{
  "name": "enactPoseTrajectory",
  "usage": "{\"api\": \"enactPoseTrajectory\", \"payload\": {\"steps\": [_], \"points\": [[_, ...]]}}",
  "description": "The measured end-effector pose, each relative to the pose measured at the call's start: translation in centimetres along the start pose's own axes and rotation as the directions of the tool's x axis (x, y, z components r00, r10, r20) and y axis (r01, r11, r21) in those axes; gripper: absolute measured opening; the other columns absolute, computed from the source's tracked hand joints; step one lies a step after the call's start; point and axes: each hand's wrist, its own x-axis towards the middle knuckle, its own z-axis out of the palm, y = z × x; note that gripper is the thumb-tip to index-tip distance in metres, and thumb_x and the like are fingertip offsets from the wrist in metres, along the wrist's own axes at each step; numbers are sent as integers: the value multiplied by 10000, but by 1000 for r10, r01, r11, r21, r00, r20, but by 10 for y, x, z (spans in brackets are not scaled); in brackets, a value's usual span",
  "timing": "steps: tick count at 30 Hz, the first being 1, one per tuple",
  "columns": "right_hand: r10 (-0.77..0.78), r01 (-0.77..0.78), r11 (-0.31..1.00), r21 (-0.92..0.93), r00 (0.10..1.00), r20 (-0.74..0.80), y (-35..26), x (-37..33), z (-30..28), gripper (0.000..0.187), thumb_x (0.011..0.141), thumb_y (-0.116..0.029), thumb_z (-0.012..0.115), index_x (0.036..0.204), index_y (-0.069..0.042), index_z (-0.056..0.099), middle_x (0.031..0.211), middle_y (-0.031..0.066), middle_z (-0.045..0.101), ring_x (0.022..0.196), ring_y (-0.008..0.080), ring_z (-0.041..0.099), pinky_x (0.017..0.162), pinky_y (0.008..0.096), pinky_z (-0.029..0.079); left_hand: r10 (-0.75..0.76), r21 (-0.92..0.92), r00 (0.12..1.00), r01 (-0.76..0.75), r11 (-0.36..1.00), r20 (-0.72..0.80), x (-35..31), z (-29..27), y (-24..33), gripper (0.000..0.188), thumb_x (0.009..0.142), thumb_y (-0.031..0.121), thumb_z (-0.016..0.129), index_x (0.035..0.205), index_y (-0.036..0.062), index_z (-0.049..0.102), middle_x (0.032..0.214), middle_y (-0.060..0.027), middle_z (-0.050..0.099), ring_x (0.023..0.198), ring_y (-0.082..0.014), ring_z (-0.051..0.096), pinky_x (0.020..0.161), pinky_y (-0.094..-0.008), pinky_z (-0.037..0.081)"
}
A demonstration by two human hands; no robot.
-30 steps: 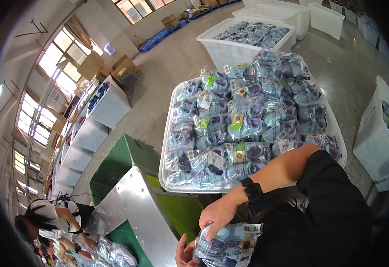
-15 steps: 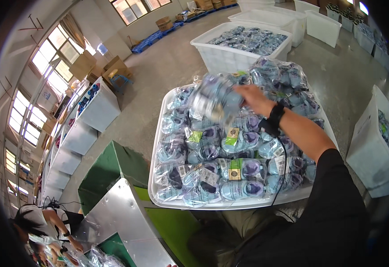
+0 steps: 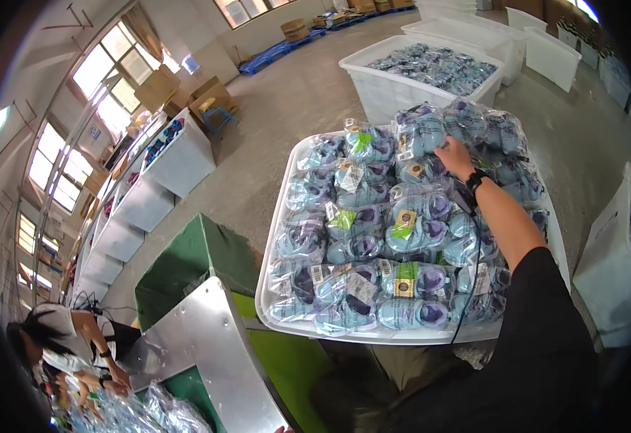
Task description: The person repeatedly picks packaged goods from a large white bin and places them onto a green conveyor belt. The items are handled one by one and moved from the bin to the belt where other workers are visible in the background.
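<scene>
My right hand (image 3: 456, 157) reaches to the far part of a white bin (image 3: 263, 289) and pinches the edge of a clear-bagged pair of light-blue and purple shoes (image 3: 420, 130). That pair rests on top of other bagged pairs, beside more bagged shoes (image 3: 463, 123) heaped at the back right. Rows of similar bagged shoes (image 3: 413, 314), some with green tags and white labels, fill the bin below my forearm. Of my left hand (image 3: 283, 430), only fingertips show at the lower edge, by the metal table; what it does is hidden.
A metal-topped table (image 3: 185, 335) and a green box-shaped part (image 3: 185, 267) stand left of the bin. Another white bin (image 3: 380, 90) of bagged shoes is behind it, and one (image 3: 604, 274) stands at right. A co-worker (image 3: 77, 339) handles bags at lower left.
My right hand has carried the bagged pair of shoes from above the bin's left-middle to its back, where the pair now rests on the others. The whole view has shifted slightly.
</scene>
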Motion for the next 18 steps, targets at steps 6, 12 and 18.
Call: {"api": "enactPoseTrajectory", "payload": {"steps": [6,12,18], "points": [[-31,-70,901,428,974,226,-19,-29,-33,470,1007,-308,735,1382,-46,628,1184,78,713,948,183,725,700,327,567,43,120,998,-37,992,-53,13,-24,-5,484,1032,125,698,1453,-63,550,1231,-152,710,1083,-222,707,888,-339,589],[-275,-11,853,522,840,469,-84,-151,-78,304,1077,-215,628,1342,-69,656,892,-36,612,719,55,536,612,229,408,283,312,941,-216,925,-187,48,-99,-1,377,1005,157,754,1322,-35,687,1201,-116,752,1069,-181,715,930,-322,574],[-402,54,869,492,656,639,-154,-309,-117,310,955,-38,675,1262,-12,647,891,12,629,767,98,606,727,262,499,517,618,751,-186,764,-412,126,-218,6,513,907,237,807,1319,-46,694,1311,-210,720,1261,-326,658,1111,-412,484]]}}
